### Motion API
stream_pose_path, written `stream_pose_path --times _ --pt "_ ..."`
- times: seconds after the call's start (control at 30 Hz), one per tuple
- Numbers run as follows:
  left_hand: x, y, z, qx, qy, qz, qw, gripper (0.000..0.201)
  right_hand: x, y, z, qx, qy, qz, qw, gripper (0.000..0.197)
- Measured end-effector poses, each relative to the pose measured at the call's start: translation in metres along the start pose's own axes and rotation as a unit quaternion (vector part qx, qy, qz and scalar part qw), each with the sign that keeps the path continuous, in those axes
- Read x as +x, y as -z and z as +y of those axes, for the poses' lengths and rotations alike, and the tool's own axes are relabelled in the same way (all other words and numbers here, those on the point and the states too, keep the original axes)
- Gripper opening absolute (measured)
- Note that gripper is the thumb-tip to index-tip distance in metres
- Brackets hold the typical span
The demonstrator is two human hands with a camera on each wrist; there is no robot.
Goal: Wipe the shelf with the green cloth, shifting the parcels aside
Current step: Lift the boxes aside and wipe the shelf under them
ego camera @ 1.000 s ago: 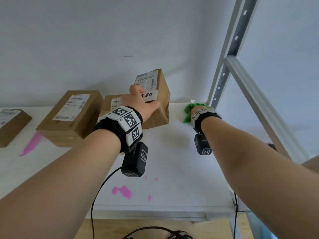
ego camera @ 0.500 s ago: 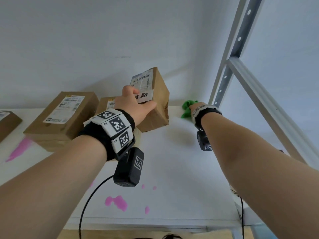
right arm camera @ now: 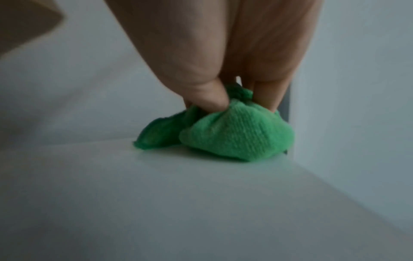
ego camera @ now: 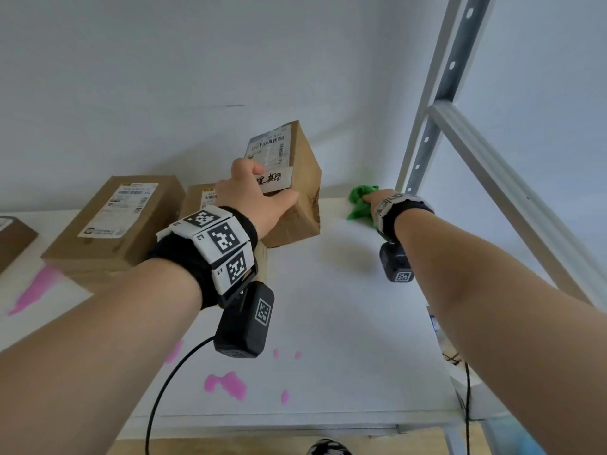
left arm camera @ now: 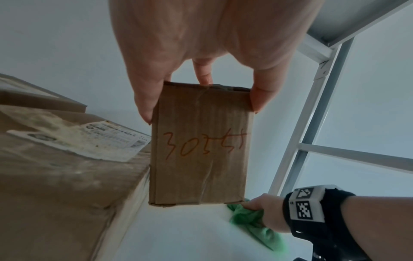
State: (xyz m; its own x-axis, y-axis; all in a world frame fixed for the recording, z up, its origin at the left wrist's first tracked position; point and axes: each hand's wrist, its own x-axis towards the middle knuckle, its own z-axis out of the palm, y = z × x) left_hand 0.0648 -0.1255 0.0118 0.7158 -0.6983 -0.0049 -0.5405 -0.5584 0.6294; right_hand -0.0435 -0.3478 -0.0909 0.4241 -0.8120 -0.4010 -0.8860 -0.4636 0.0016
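The left hand (ego camera: 253,200) grips a small cardboard box (ego camera: 297,188) from above, thumb on one side and fingers (left arm camera: 145,98) on the other, curled round its top edge. The box is tilted; whether its lower edge touches the shelf (ego camera: 345,307) I cannot tell. It is plain brown corrugated board with creased tape, a printed barcode label on top, and a number scrawled in red on the side seen by the left wrist camera.

The right hand (ego camera: 369,200) pinches a bunched green cloth (right arm camera: 234,137), fingertips (right arm camera: 208,98) dug into its gathered top. The cloth is a soft, ribbed knit, pressed into a rounded wad on the shelf at the far right corner, about 1 o'clock in the head view, just beside the grey perforated metal upright (ego camera: 423,139).

The shelf is a smooth, flat white board. Pink blotches (ego camera: 226,385) mark it near the front edge at 6 o'clock, and a pink streak (ego camera: 36,290) at 9 o'clock. Left of the held box sit two flat cardboard parcels (ego camera: 111,224) with white shipping labels, the nearer one (ego camera: 200,198) just beside the left hand. A further parcel's corner (ego camera: 13,238) shows at the far left.
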Motion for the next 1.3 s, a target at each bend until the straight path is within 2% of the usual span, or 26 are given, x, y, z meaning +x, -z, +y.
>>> stream_pose_path --times 0.07,0.13,0.23,0.33,0.37,0.43,0.5,0.57,0.67,0.73,0.83,0.93,1.0,1.07,1.13,1.3 --pt "-0.002 -0.001 -0.001 -0.004 -0.006 -0.002 1.0 0.062 -0.015 0.003 -0.002 -0.042 -0.026 -0.013 0.999 0.068" --pt "-0.004 -0.003 -0.002 -0.015 -0.006 -0.004 1.0 0.062 -0.035 0.001 -0.019 -0.049 -0.029 -0.02 0.998 0.071" --pt "-0.007 -0.004 0.001 -0.003 0.0 -0.015 1.0 0.063 -0.05 -0.016 -0.041 -0.063 0.043 -0.003 0.997 0.063" --pt "-0.011 -0.001 0.008 0.01 0.004 -0.019 1.0 0.063 -0.063 -0.032 -0.053 -0.037 0.087 -0.013 0.995 0.042" --pt "-0.012 0.0 0.01 0.015 0.006 -0.022 1.0 0.062 -0.068 -0.037 -0.055 -0.017 0.069 -0.028 0.997 0.039" --pt "-0.017 0.002 0.012 0.017 0.009 -0.035 0.999 0.062 -0.083 -0.046 -0.055 -0.008 0.057 -0.053 0.997 0.047" --pt "-0.022 0.004 0.014 0.011 0.01 -0.049 0.999 0.062 -0.092 -0.053 -0.05 -0.047 0.061 -0.057 0.995 0.052" --pt "-0.027 0.006 0.014 0.011 0.015 -0.06 0.998 0.062 -0.099 -0.051 -0.039 -0.07 0.058 -0.052 0.994 0.047" --pt "-0.03 0.012 0.01 -0.003 0.016 -0.066 0.998 0.061 -0.114 -0.035 -0.022 -0.017 -0.03 -0.06 0.998 0.053" --pt "-0.032 0.017 0.005 -0.019 0.015 -0.061 0.998 0.061 -0.112 -0.028 -0.017 -0.024 -0.052 -0.045 0.997 0.059" --pt "-0.037 0.025 -0.001 -0.038 0.018 -0.051 0.998 0.063 -0.112 -0.03 -0.032 -0.012 -0.03 -0.056 0.998 0.063" --pt "-0.041 0.03 0.002 -0.04 0.016 -0.055 0.998 0.064 -0.137 -0.037 -0.075 -0.052 0.042 -0.075 0.995 0.049" --pt "-0.042 0.032 0.006 -0.044 0.01 -0.055 0.997 0.063 -0.151 -0.046 -0.093 -0.061 0.091 -0.081 0.991 0.049" --pt "-0.041 0.033 0.01 -0.046 -0.001 -0.052 0.998 0.061 -0.161 -0.056 -0.088 -0.047 0.146 -0.102 0.983 0.051" --pt "-0.041 0.034 0.01 -0.048 -0.004 -0.047 0.998 0.061 -0.165 -0.06 -0.069 -0.056 0.162 -0.11 0.979 0.056" --pt "-0.041 0.034 0.002 -0.052 0.001 -0.056 0.997 0.062 -0.157 -0.046 -0.021 -0.043 0.001 -0.078 0.996 0.056"
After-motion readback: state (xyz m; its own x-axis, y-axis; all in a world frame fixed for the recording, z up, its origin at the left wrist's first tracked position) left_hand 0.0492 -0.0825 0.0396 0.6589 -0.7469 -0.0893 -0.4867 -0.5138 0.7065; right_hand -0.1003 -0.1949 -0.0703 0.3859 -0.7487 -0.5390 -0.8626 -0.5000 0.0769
